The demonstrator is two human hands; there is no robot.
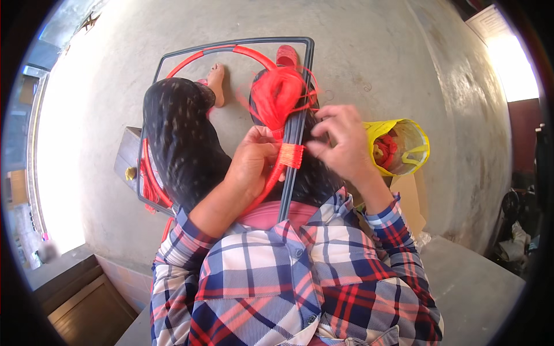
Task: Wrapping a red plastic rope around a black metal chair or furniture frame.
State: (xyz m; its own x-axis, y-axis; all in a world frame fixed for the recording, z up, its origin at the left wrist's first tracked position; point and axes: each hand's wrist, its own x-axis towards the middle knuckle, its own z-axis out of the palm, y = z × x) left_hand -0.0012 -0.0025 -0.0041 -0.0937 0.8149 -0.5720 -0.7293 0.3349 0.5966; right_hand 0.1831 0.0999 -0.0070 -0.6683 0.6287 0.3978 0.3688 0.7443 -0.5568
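A dark grey rectangular frame lies across my thighs, with a red hoop inside it. Where hoop and frame meet, an orange-red cord wrapping binds them in tight, side-by-side turns. My left hand is closed round the hoop just left of this wrapping, a fingertip showing beneath. A loose bundle of thin red cord rests on my right thigh, beyond the wrapping. My right hand is right of the frame, fingers bent and thumb close to the index finger; any strand between them is too fine to make out.
A yellow bag with red material inside stands open to my right, a cardboard box below it. More red cord hangs at the frame's left side, near a grey block. A red shoe is on the concrete floor.
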